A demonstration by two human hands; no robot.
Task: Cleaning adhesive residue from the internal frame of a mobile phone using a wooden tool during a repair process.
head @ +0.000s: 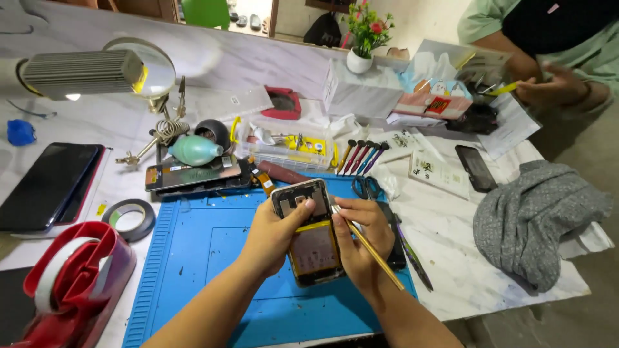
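Holding the opened smartphone with its back cover off and yellow-edged internals exposed [308, 233], both hands meet above the blue silicone repair mat [213, 270] that lies on the white marble-patterned bench [464, 270]. The left hand [274, 235] comes in from the lower left with the forearm angled up toward the phone; its fingers wrap closed around the phone's left edge and the thumb [304, 212] lies across the upper part of the exposed back. The right hand [361, 241] enters from the lower right, wrist bent inward; its fingers are curled shut around a slim yellow-handled tool [371, 248], gripped like a pen, and also support the phone's right edge. The tool's metal tip touches the phone near its upper right edge, just beside the left thumb. The phone is tilted, top end away from the person, and whether its lower end rests on the mat cannot be told. Beyond the mat lie a second dismantled phone [193, 175], a teal rubber air blower [195, 150] and a row of coloured-handled screwdrivers [361, 156]. A red tape dispenser [71, 277] stands at lower left. Another person's hand [548, 84] is at upper right.
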